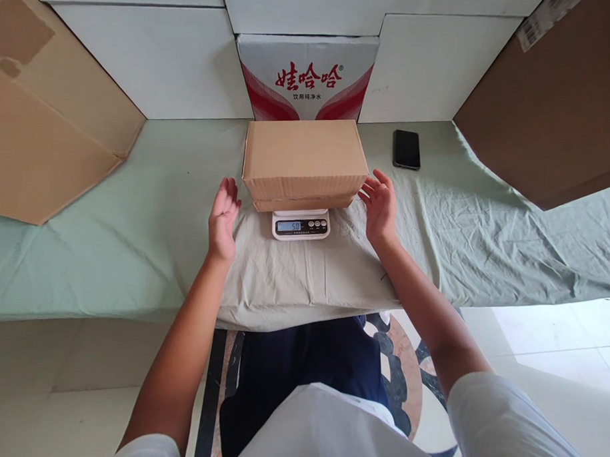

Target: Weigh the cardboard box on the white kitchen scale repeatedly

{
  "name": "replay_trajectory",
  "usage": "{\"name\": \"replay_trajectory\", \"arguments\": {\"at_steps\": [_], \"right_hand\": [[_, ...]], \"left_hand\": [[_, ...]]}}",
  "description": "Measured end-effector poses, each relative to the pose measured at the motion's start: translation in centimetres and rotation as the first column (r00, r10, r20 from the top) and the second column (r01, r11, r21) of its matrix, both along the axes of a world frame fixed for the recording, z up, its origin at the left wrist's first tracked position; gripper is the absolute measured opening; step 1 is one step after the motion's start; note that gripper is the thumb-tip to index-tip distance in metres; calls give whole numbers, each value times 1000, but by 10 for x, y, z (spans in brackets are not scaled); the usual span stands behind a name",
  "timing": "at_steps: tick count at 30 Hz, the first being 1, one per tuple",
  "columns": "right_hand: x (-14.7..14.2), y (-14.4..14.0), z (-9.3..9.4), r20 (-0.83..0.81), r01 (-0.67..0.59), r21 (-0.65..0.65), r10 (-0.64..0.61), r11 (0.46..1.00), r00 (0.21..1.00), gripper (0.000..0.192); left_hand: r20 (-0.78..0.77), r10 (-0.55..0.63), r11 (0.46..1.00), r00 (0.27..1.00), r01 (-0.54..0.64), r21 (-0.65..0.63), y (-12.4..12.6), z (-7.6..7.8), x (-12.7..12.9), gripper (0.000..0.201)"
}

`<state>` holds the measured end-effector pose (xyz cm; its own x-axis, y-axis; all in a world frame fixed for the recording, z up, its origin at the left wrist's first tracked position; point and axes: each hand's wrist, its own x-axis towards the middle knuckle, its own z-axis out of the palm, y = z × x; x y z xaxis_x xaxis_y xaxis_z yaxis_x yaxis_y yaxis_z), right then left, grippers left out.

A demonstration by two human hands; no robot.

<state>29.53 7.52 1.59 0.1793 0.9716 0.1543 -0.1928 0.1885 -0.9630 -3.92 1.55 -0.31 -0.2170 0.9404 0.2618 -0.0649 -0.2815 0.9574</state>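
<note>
A closed brown cardboard box (306, 152) rests on a small white digital scale (301, 236), whose platform it mostly hides. The scale's lit display appears to read 50, and a few round buttons sit beside it. Left of the box, my left hand (224, 219) is held upright, fingers extended, with a gap between it and the cardboard. My right hand (379, 208) is at the box's right front corner, its fingers loosely spread and very near the side; whether they touch it I cannot tell. Neither hand grips anything.
Green cloth (176, 184) covers the table. Behind the box stands a grey and red carton (308, 68) with Chinese lettering, between white panels (151, 63). A black phone (406, 149) lies at the back right. Large cardboard pieces flank both sides, left (53, 126) and right (554, 110).
</note>
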Motion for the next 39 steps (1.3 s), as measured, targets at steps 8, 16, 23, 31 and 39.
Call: {"name": "replay_trajectory", "arguments": {"at_steps": [8,16,23,31,39], "right_hand": [[-2,-1,2,-43,5,-13,-5,1000,999,45],[-3,-1,3,-42,-5,-15,5,1000,999,45],[-3,-2,4,-47,-42,-6,42,999,998,41],[-4,-3,5,-35,-45,-5,45,999,998,43],[-2,-1,3,-32,-61,-6,61,998,998,42]], "left_hand": [[10,4,1000,1000,-4,1,0,-2,0,69],[58,26,1000,998,-26,-2,1,-1,3,69],[42,8,1000,999,-8,-8,2,-5,1,67],[63,-4,1000,998,4,-10,3,-8,2,67],[43,-25,1000,999,25,-15,4,-9,2,64]]}}
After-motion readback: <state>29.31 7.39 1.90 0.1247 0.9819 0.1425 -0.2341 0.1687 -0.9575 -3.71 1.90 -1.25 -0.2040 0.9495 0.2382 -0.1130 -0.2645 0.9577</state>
